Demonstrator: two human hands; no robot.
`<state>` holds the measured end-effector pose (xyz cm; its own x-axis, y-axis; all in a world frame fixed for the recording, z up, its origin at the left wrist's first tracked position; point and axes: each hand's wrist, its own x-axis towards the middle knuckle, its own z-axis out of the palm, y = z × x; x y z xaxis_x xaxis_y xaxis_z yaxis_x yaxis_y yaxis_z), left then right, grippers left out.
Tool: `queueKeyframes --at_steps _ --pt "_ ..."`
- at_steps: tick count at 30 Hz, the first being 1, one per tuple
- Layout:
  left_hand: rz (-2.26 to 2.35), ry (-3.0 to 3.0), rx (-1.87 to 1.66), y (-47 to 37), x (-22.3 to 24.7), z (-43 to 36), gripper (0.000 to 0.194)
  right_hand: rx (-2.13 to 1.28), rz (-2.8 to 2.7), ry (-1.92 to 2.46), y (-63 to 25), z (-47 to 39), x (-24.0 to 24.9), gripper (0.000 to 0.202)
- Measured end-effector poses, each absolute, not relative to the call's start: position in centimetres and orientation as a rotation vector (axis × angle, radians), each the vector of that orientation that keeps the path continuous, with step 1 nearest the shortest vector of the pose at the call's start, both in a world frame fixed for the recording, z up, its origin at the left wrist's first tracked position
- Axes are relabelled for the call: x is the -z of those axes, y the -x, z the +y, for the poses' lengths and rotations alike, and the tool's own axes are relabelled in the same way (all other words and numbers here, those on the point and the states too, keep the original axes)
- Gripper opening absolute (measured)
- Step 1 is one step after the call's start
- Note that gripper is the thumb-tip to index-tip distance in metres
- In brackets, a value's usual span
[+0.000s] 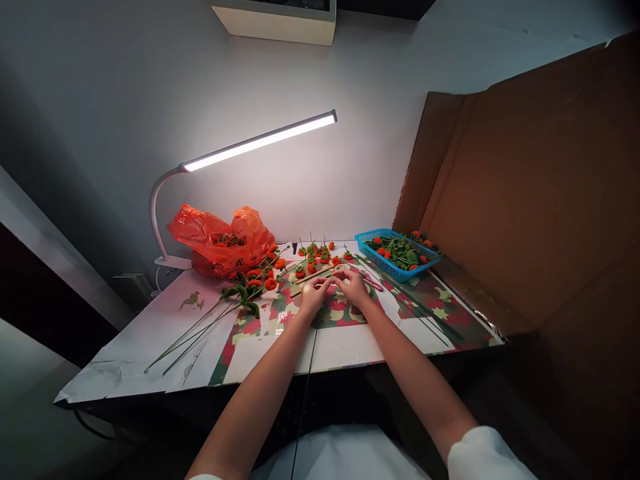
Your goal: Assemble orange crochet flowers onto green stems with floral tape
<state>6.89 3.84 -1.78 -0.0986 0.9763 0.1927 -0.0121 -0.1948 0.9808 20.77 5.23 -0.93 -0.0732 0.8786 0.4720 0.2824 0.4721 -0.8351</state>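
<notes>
My left hand (314,293) and my right hand (351,288) meet over the middle of the table, fingertips pinched close together. Whatever lies between the fingers is too small to make out. A thin dark line (306,383) runs from below my left hand down toward my lap; whether it joins what I hold, I cannot tell. Just beyond my hands lie several small orange flowers with green bases (325,257) and a thin brown stick (315,274). Beside my right hand is a pink-handled tool (373,284), partly hidden.
Long-stemmed orange flowers (270,284) lie at left by a red plastic bag (220,250). A blue basket (400,273) of green stems and orange flowers stands at right, near loose green stems (425,313). A lit lamp (260,141) hangs above; a cardboard sheet (530,187) borders the right.
</notes>
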Motion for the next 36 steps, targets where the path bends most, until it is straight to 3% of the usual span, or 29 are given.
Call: queueKeyframes --at_steps 10,22,36 --pt "1.123 -1.351 -1.430 -7.03 1.94 3.89 0.036 -0.561 -1.688 1.024 -20.67 4.98 0.39 0.013" --pt "1.096 -1.311 -1.442 -7.07 2.11 3.95 0.034 -0.761 -1.565 1.009 -20.33 5.60 1.32 0.020" --pt "1.144 -1.336 -1.483 -7.40 1.44 3.49 0.033 -0.492 -1.740 0.978 -20.91 5.21 0.57 0.010"
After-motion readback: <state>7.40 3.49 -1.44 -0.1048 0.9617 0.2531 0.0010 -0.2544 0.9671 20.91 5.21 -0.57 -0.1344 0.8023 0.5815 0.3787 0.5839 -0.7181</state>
